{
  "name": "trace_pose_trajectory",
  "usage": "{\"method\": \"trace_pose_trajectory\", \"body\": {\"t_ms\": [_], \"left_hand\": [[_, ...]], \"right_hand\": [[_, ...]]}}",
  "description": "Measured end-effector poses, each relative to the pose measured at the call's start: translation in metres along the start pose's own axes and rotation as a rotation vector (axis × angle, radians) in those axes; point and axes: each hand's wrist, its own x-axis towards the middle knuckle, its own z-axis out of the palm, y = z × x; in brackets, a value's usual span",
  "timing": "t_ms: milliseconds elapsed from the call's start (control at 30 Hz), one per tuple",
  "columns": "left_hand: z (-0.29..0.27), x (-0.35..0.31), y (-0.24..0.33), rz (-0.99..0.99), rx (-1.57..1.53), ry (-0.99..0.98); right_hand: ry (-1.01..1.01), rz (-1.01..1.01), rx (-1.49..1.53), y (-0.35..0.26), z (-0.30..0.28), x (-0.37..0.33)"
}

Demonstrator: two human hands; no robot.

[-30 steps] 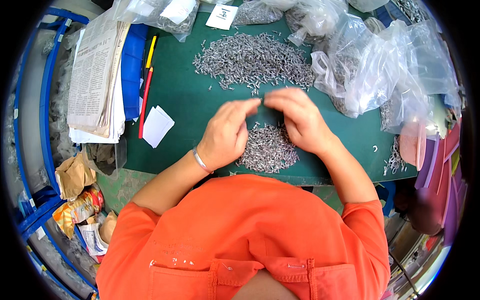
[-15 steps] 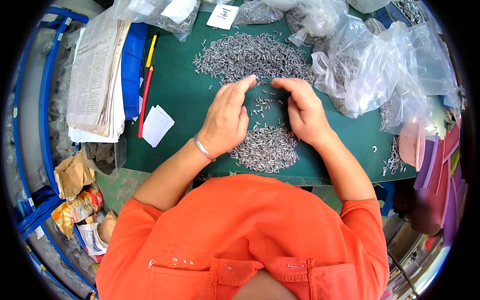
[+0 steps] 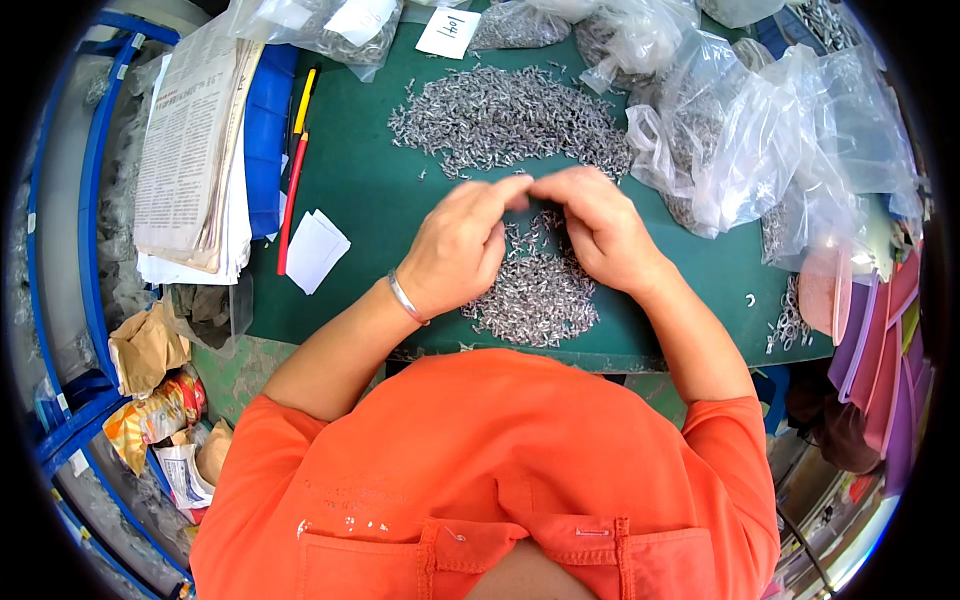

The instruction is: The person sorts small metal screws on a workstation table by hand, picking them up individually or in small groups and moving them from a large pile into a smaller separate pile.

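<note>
My left hand (image 3: pixel 462 248) and my right hand (image 3: pixel 598 232) meet fingertip to fingertip above a near heap of small silvery metal pieces (image 3: pixel 540 295) on a green mat (image 3: pixel 360 190). The fingers are pinched together; a tiny metal piece seems held between them, though it is too small to see clearly. A larger far heap of the same metal pieces (image 3: pixel 505 120) lies just beyond the fingertips. A metal bangle sits on my left wrist.
Clear plastic bags (image 3: pixel 740 140) of metal parts crowd the right and back. A stack of newspapers (image 3: pixel 190 150) lies left on a blue tray, with a red pen (image 3: pixel 290 200) and white paper slips (image 3: pixel 315 250). Pink folders (image 3: pixel 880 330) stand at the right edge.
Both hands reached forward to the far heap, then drew back; their fingertips are joined again over the near heap.
</note>
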Motion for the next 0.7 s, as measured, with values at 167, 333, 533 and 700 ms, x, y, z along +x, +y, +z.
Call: {"method": "trace_pose_trajectory", "body": {"t_ms": [167, 333, 533, 700], "left_hand": [[0.004, 0.011, -0.007, 0.098, 0.302, 0.177], [-0.002, 0.009, -0.007, -0.038, 0.127, 0.203], [-0.004, 0.003, -0.013, -0.152, -0.020, 0.226], [0.003, 0.005, -0.015, -0.084, 0.043, 0.227]], "right_hand": [[0.053, 0.002, -0.035, 0.001, 0.008, 0.018], [0.124, 0.061, -0.041, 0.004, 0.004, 0.015], [0.069, 0.139, 0.042, 0.000, 0.001, 0.010], [0.127, 0.087, -0.036, 0.002, 0.006, 0.005]]}}
